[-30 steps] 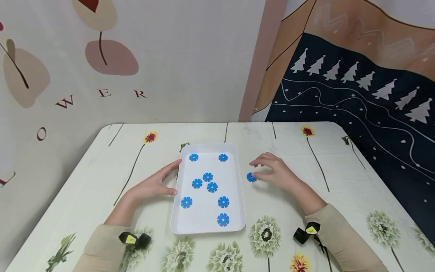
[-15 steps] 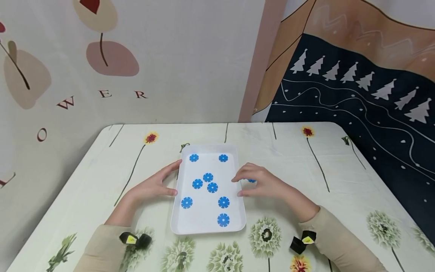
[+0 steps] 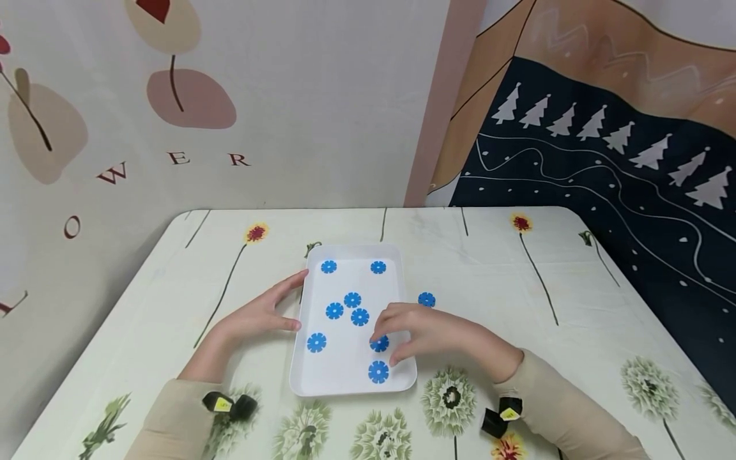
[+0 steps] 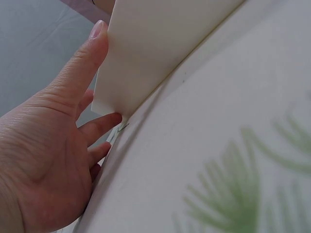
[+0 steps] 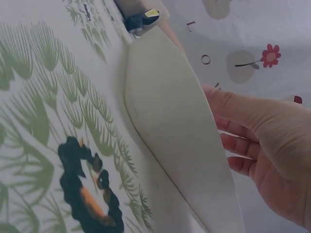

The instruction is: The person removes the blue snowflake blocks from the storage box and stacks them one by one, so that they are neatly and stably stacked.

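A white rectangular tray [image 3: 339,377] holds several blue notched discs that look like snowflake building pieces. My left hand [image 3: 267,313] touches its left side with fingertips and thumb, fingers spread; the left wrist view shows that hand [image 4: 53,131] against the tray wall [image 4: 150,48]. Over the tray's right side hovers my right hand [image 3: 428,331], thumb and fingers apart, partly covering one blue disc [image 3: 379,345]. Another disc [image 3: 378,372] lies just below its thumb. In the right wrist view the tray wall [image 5: 165,111] hides that hand's fingertips [image 5: 211,92].
One blue disc [image 3: 427,299] lies outside the tray, on the flower-print tablecloth [image 3: 489,255]. Inside, three discs cluster near the middle, one of them the disc [image 3: 352,299] at the top. A printed wall cloth [image 3: 322,128] rises behind the table.
My right hand has moved left and toward me, from the loose disc beside the tray to above the tray's right discs. That disc stays on the cloth. My left hand has not moved.
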Available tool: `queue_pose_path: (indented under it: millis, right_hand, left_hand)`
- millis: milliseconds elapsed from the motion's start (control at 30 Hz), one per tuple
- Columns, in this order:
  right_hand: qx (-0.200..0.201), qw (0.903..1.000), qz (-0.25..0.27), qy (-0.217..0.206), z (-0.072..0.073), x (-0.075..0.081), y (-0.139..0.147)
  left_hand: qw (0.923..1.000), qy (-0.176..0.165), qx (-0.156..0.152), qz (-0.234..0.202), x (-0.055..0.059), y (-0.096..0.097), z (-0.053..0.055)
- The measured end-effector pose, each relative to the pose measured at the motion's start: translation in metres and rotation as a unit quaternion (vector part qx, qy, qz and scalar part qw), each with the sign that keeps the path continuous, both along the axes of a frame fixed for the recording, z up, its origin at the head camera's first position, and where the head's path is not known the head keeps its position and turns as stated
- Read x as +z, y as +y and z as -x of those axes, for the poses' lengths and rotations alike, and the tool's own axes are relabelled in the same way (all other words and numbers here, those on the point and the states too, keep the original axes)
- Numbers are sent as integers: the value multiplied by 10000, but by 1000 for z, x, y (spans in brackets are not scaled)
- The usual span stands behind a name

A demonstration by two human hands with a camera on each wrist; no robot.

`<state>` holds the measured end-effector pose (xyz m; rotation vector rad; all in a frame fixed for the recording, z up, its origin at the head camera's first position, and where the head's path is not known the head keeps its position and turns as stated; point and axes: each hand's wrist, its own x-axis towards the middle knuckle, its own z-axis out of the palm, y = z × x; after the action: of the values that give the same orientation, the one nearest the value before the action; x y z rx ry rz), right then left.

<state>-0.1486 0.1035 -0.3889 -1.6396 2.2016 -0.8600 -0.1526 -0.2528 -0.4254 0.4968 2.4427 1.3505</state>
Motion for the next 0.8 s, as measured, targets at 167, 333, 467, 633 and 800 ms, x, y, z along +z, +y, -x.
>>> queue_pose_path:
  millis: [167,333,467,633,800]
  right_hand:
    - [184,9988,-440,-128,-1,-1,-8]
    - [427,9962,-732,-216,-1,-2,-15]
    - [643,9945,-812,-142,1,-5,-18]
    - [664,9932,-944,176,0,-7,-21]
    - [487,9914,-1166,334,-3,-6,-24]
  left_hand:
    - [10000,-6,-1,9,0,0,0]
    - [10000,-17,0,-19,0,0,0]
    - [10000,-39,-3,-50,0,0,0]
    - [10000,-79,27,-51,0,1,-1]
    - [10000,-55,18,-34,1,1,0]
